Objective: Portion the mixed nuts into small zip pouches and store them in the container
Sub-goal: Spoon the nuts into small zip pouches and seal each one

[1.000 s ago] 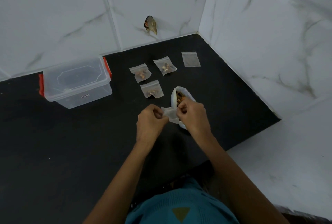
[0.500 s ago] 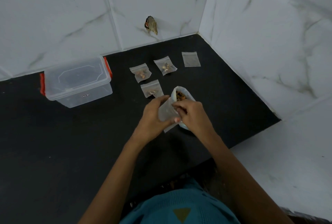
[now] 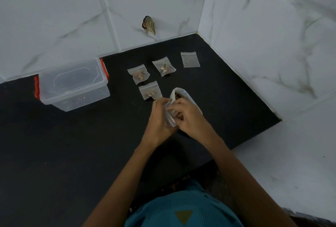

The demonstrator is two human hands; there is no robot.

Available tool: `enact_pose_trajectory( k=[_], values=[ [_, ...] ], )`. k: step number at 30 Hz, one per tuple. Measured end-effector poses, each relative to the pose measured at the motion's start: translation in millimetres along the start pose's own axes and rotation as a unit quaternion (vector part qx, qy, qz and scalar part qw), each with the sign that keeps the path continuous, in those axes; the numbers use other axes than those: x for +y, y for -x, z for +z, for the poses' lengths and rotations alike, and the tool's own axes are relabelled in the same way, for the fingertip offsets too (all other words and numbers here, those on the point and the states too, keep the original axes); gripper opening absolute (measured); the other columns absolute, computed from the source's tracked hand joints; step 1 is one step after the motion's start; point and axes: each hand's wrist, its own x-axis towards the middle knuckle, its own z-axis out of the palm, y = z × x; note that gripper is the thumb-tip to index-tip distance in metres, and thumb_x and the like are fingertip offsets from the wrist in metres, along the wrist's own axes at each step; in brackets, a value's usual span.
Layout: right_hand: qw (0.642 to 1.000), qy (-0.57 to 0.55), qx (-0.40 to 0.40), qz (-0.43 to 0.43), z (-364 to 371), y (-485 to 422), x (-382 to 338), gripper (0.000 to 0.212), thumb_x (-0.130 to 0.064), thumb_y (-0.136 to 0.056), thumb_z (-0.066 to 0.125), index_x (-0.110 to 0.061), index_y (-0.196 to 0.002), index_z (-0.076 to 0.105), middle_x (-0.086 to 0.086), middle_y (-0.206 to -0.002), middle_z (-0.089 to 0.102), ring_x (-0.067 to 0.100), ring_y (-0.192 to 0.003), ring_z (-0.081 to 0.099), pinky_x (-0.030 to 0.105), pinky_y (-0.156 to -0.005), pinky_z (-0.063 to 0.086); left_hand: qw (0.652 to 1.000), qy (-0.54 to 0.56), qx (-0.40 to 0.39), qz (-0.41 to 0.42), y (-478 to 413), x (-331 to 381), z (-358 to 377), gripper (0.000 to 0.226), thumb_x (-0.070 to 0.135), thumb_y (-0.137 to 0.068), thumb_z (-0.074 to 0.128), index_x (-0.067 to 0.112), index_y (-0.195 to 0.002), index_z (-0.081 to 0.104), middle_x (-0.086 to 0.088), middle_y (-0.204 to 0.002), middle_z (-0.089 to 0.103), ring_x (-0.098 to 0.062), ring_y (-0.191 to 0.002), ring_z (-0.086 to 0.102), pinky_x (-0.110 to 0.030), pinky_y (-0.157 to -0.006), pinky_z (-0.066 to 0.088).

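container (image 3: 72, 84) left, pouches (image 3: 139, 75) right

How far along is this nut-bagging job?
Done: three filled pouches lie on the counter. In hand: the left hand and right hand hold a fourth pouch beside the open nut bag. Left: one flat pouch that looks empty, then everything into the container, whose lid is on.

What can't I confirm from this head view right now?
All in the head view:
1. Zip pouch: the left hand and right hand cover most of it, so its fill and zip state are unseen.
2. Bag of mixed nuts: the right hand hides its lower part, so the amount left is unknown.
3. Container: the lid is on and the plastic is hazy, so its contents are unclear.
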Motion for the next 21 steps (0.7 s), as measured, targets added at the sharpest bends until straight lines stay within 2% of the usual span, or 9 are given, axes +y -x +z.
enact_pose_trajectory(
  k=[2, 4, 7, 9, 12, 14, 16, 19, 21],
  values=[
    [1.000, 0.021, 0.003, -0.015, 2.2, 0.4, -0.8, 0.034, -0.004, -0.085, 0.057, -0.019, -0.115, 0.063, -0.003, -0.124, 0.048, 0.018, -0.105, 0.052, 0.033, -0.091, 0.048, 0.999, 0.039, -0.005, -0.023, -0.5, 2.2, 2.7, 0.070, 0.011, -0.071, 0.078, 0.011, -0.126, 0.036, 0.003, -0.121, 0.042, 0.006, -0.105, 0.045, -0.003, -0.085, 0.038],
    [0.999, 0.031, 0.004, -0.015, 0.6, 0.6, -1.3, 0.031, -0.005, -0.087, 0.055, -0.017, -0.114, 0.063, -0.003, -0.127, 0.045, 0.014, -0.111, 0.049, 0.026, -0.095, 0.044, 0.998, 0.057, -0.017, -0.035, -1.7, 3.4, 3.9, 0.070, 0.015, -0.071, 0.077, 0.021, -0.126, 0.033, 0.004, -0.122, 0.046, -0.003, -0.109, 0.049, -0.015, -0.092, 0.043],
    [0.999, 0.038, 0.007, -0.009, -2.9, 1.3, -1.0, 0.030, -0.005, -0.089, 0.054, -0.018, -0.113, 0.063, -0.005, -0.129, 0.043, 0.012, -0.111, 0.048, 0.025, -0.094, 0.044, 0.998, 0.044, -0.037, -0.019, -1.5, 1.9, 5.7, 0.074, 0.037, -0.066, 0.073, 0.036, -0.123, 0.025, 0.024, -0.117, 0.041, -0.011, -0.116, 0.048, -0.037, -0.101, 0.041],
    [0.999, 0.034, 0.007, -0.003, -3.1, 1.3, -1.7, 0.031, -0.005, -0.088, 0.054, -0.020, -0.114, 0.063, -0.006, -0.129, 0.042, 0.011, -0.109, 0.049, 0.026, -0.093, 0.045, 0.998, 0.046, -0.027, -0.027, -1.5, 0.9, 7.8, 0.071, 0.037, -0.067, 0.072, 0.038, -0.123, 0.028, 0.029, -0.115, 0.041, -0.011, -0.115, 0.049, -0.044, -0.102, 0.040],
    [1.000, 0.016, 0.004, 0.013, -3.3, -0.4, -2.0, 0.031, -0.007, -0.088, 0.055, -0.018, -0.117, 0.062, -0.005, -0.128, 0.044, 0.010, -0.107, 0.051, 0.023, -0.092, 0.045, 0.996, 0.065, 0.007, -0.058, -2.8, 0.4, 9.6, 0.063, 0.027, -0.069, 0.075, 0.034, -0.120, 0.037, 0.015, -0.113, 0.050, -0.011, -0.111, 0.051, -0.044, -0.097, 0.045],
    [0.999, -0.008, 0.006, 0.033, -5.7, -2.1, -1.7, 0.031, -0.009, -0.088, 0.059, -0.013, -0.118, 0.061, -0.002, -0.126, 0.047, 0.011, -0.106, 0.053, 0.023, -0.094, 0.044, 0.994, 0.081, 0.030, -0.060, -3.3, -0.4, 9.5, 0.059, 0.036, -0.066, 0.072, 0.037, -0.115, 0.040, 0.009, -0.114, 0.053, -0.012, -0.109, 0.052, -0.042, -0.092, 0.048],
    [0.998, -0.017, 0.018, 0.053, -5.7, -3.3, -0.6, 0.032, -0.012, -0.086, 0.062, -0.009, -0.118, 0.061, 0.002, -0.123, 0.050, 0.012, -0.105, 0.055, 0.025, -0.096, 0.044, 0.994, 0.082, 0.044, -0.062, -3.6, -2.3, 9.4, 0.057, 0.042, -0.064, 0.069, 0.036, -0.113, 0.041, 0.007, -0.115, 0.054, -0.014, -0.109, 0.052, -0.042, -0.091, 0.049],
    [0.997, -0.015, 0.042, 0.069, -3.2, -4.1, 2.1, 0.034, -0.013, -0.084, 0.065, -0.005, -0.116, 0.061, 0.006, -0.121, 0.052, 0.014, -0.103, 0.056, 0.026, -0.094, 0.045, 0.993, 0.081, 0.047, -0.070, -4.9, -5.0, 11.7, 0.052, 0.036, -0.067, 0.070, 0.036, -0.112, 0.043, 0.008, -0.113, 0.056, -0.013, -0.109, 0.054, -0.046, -0.097, 0.045],
    [0.996, -0.019, 0.053, 0.073, -2.0, -4.1, 2.9, 0.033, -0.012, -0.083, 0.066, -0.004, -0.115, 0.062, 0.005, -0.120, 0.053, 0.014, -0.102, 0.057, 0.023, -0.093, 0.046, 0.992, 0.090, 0.049, -0.077, -5.2, -4.6, 12.9, 0.048, 0.032, -0.068, 0.070, 0.037, -0.109, 0.045, 0.007, -0.112, 0.057, -0.015, -0.107, 0.055, -0.046, -0.095, 0.046]
  ],
)
